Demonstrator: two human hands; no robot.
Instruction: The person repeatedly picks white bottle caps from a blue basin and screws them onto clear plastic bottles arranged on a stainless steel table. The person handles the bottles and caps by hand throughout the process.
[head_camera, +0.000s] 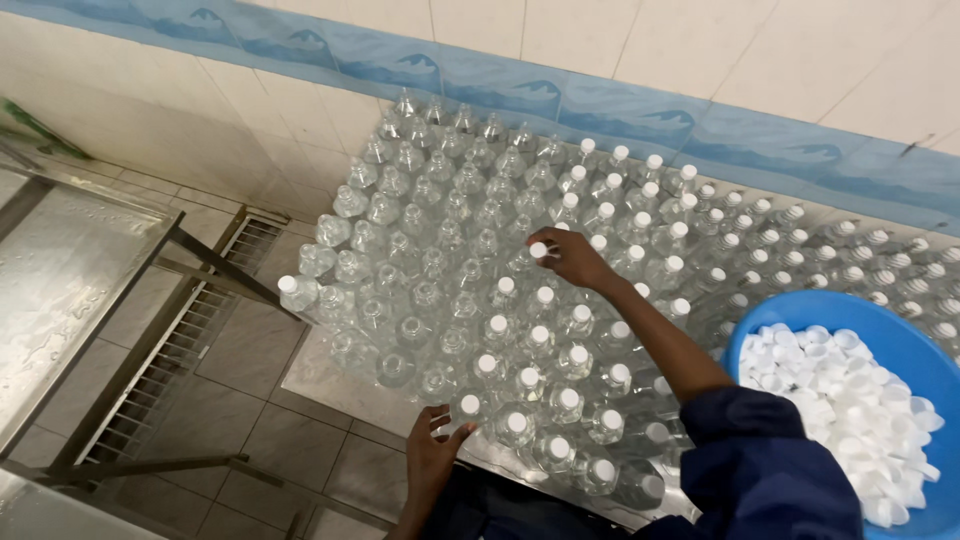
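Observation:
Many clear plastic bottles (455, 215) stand packed together on a low metal platform by the tiled wall. Those on the right and front carry white caps; those at the left and back are uncapped. My right hand (570, 257) reaches out over the middle of the cluster, its fingers pinching a white cap (538, 250) on a bottle top. My left hand (435, 450) rests at the near edge, fingers around a capped bottle (468, 408). A blue basin (800, 315) full of loose white caps sits at the lower right, beside my right sleeve.
A wet stainless steel table (60, 270) with angled legs stands at the left. Under it a metal floor drain grate (185, 340) runs along the grey tiled floor. The wall behind has cream tiles and a blue patterned band (640, 110).

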